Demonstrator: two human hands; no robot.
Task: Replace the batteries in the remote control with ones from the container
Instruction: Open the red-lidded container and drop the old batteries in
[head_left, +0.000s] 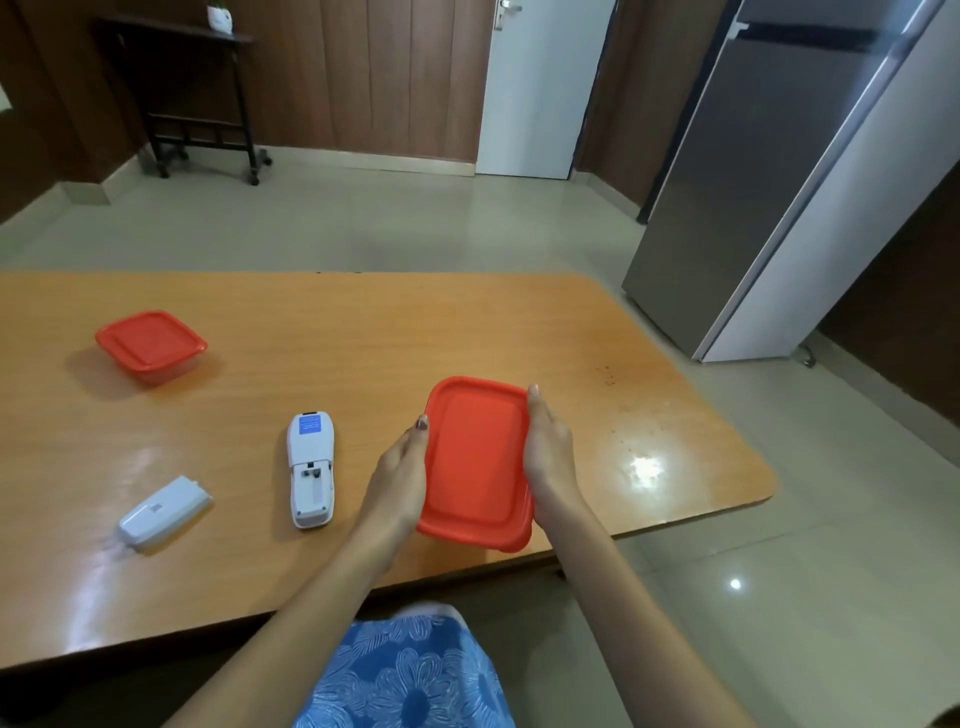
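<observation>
A rectangular container with an orange-red lid (475, 460) sits near the table's front edge. My left hand (400, 467) presses its left side and my right hand (548, 457) its right side; the lid is on, so its contents are hidden. A white remote control (310, 467) lies face down to the left, its battery bay uncovered and apparently empty. The remote's white battery cover (163, 512) lies apart, farther left.
A second, squarish container with a red lid (150, 345) stands at the back left of the orange wooden table (363, 338). A grey fridge (769, 182) stands to the right, beyond the table's corner.
</observation>
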